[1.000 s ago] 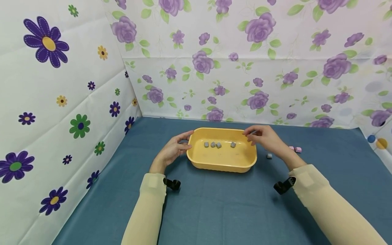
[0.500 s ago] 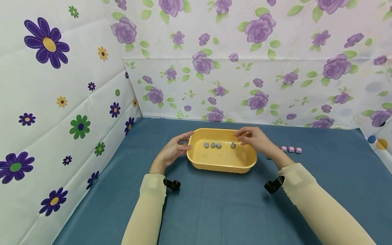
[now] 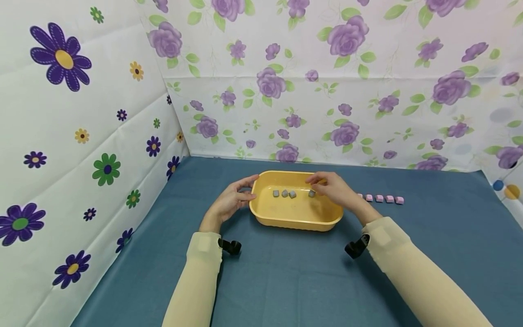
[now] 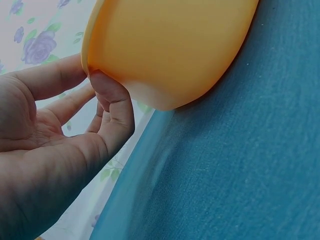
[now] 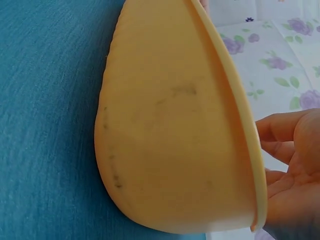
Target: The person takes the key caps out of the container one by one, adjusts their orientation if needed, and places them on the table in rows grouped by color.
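Observation:
A yellow plastic tray (image 3: 294, 222) lies on the blue cloth, with several small grey cubes (image 3: 284, 193) spread over its floor. My left hand (image 3: 233, 200) holds the tray's left end. The left wrist view shows its bent thumb (image 4: 111, 90) against the outer wall and the forefinger at the rim. Above the tray's right half is my right hand (image 3: 333, 188), fingers bent, close to the rightmost grey cube (image 3: 312, 193). In the right wrist view the rim hides its fingertips, so I cannot tell whether they hold anything.
To the right of the tray, several pink cubes (image 3: 379, 198) stand in a row, partly behind the right forearm. Flowered cloth walls (image 3: 302, 100) rise at the back and left. The blue cloth (image 3: 269, 277) reaches toward me in front of the tray.
My right hand has moved left from the tray's right rim to over its inside. More pink cubes show behind the forearm, which now hides a grey cube. The left hand stays put.

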